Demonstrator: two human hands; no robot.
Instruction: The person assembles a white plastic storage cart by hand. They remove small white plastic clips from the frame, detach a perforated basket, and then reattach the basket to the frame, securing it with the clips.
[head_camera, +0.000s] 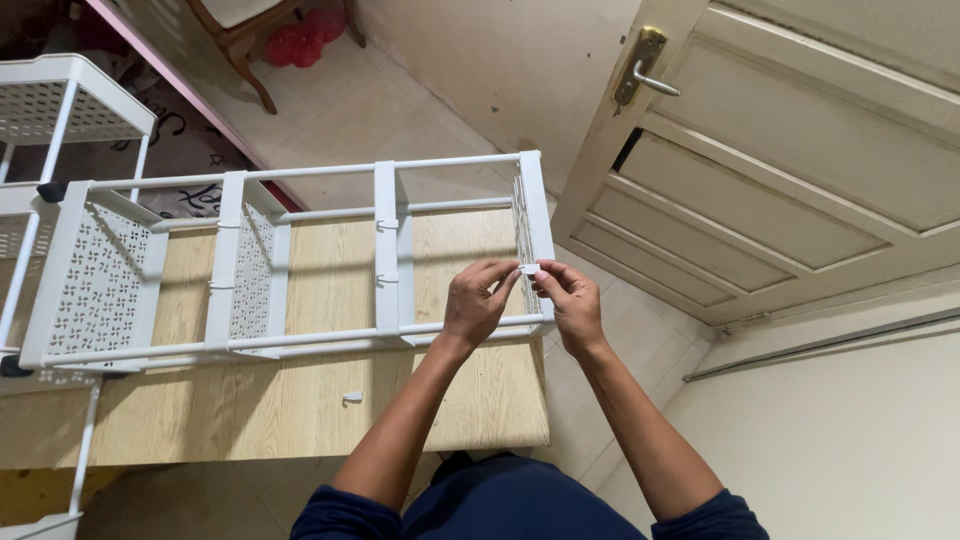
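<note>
A white plastic shelf rack (290, 262) lies on its side on a light wooden table (300, 400). Its perforated trays stand on edge, joined by thin white rods. My left hand (478, 303) and my right hand (570, 298) meet at the rack's right end tray (533, 215). Between the fingertips of both hands sits a small white plastic piece (528, 268), pinched close against that end tray's frame. A second small white piece (352, 397) lies loose on the table in front of the rack.
Another white perforated rack (60, 110) stands at the far left. A cream panelled door (800, 150) with a brass handle (640, 68) is at the right. A wooden chair (240, 40) and red objects (300, 40) sit on the tiled floor beyond.
</note>
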